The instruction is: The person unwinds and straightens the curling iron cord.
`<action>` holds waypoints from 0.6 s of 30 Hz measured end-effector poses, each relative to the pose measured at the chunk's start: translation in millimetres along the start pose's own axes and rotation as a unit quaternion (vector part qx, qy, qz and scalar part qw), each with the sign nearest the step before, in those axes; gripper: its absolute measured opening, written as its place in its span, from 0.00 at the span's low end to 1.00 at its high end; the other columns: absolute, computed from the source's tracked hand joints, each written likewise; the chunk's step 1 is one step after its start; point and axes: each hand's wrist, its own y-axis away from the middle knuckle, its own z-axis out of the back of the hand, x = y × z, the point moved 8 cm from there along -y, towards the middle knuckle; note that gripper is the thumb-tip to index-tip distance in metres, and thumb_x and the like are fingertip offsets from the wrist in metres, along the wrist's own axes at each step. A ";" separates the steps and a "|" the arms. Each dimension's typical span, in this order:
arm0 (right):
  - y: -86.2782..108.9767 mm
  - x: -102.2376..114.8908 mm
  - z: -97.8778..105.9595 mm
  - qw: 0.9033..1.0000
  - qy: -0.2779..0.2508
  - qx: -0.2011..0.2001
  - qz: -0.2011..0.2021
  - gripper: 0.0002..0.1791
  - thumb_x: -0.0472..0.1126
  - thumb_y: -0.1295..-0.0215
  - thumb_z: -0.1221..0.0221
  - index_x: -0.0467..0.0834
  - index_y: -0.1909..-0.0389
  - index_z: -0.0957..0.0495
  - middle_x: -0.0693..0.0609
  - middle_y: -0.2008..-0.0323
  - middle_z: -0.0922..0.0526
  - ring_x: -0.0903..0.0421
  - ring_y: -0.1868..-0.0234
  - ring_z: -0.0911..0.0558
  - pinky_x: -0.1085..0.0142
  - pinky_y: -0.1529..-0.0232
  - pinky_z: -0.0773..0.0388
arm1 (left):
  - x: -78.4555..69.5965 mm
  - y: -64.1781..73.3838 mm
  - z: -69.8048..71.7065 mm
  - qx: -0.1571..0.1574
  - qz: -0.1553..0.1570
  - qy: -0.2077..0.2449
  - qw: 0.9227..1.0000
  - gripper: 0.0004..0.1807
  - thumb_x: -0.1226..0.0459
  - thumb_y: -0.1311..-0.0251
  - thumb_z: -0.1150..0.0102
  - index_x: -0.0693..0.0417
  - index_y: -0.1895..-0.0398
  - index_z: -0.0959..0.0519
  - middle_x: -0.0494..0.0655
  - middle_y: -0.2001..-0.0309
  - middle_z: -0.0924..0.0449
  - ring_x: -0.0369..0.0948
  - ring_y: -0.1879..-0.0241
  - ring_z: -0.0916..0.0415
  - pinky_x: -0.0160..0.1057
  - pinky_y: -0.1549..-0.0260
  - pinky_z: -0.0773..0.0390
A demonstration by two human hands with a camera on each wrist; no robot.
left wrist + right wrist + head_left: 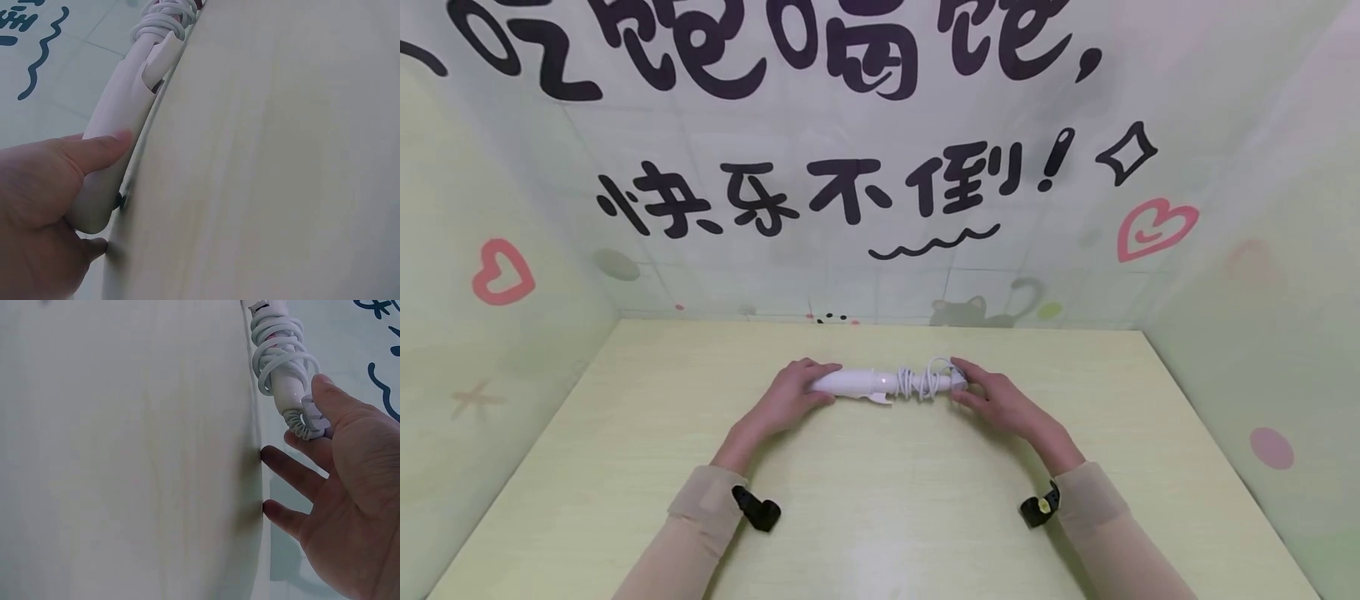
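Note:
A white hair curling iron [850, 383] lies lengthwise across the table, its thick rounded end to the left. White cord [917, 384] is wound in loose coils round its narrower part, also seen in the right wrist view. My left hand [786, 398] holds the thick end, thumb on top in the left wrist view, its other fingers partly hidden. At the other end my right hand [1003, 406] pinches the small plug [314, 415] between thumb and index finger, beside the ribbed cord sleeve [295, 424]. Two other fingertips of that hand touch the tabletop.
The pale wooden table [880, 517] is enclosed by walls at the back and both sides. Black writing and a cat drawing [962, 312] mark the back wall [820, 283]. Black cameras are strapped on both wrists.

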 end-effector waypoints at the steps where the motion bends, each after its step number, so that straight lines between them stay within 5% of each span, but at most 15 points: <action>1: 0.9 -0.4 0.3 1.000 -0.003 0.000 -0.002 0.35 0.46 0.22 0.42 0.39 0.22 0.41 0.32 0.35 0.25 0.35 0.32 0.29 0.41 0.31 0.34 | -0.4 0.3 0.8 -0.001 -0.001 0.006 1.000 0.28 0.67 0.39 0.29 0.57 0.33 0.22 0.58 0.50 0.19 0.54 0.50 0.24 0.55 0.48 0.24; 10: 6.6 4.8 4.0 0.999 -0.048 -0.016 0.012 0.33 0.44 0.23 0.42 0.39 0.23 0.39 0.33 0.36 0.24 0.36 0.39 0.21 0.44 0.39 0.24 | -1.4 1.0 13.5 -0.015 0.011 0.058 0.998 0.27 0.69 0.44 0.25 0.56 0.38 0.18 0.54 0.52 0.16 0.52 0.52 0.21 0.54 0.48 0.22; 18: 10.2 9.6 8.2 0.995 -0.085 -0.044 0.023 0.32 0.40 0.26 0.38 0.35 0.26 0.34 0.34 0.35 0.24 0.37 0.40 0.20 0.50 0.40 0.21 | 4.8 4.8 15.4 -0.010 0.063 0.120 0.991 0.26 0.67 0.44 0.24 0.53 0.39 0.16 0.53 0.50 0.16 0.49 0.53 0.23 0.45 0.55 0.21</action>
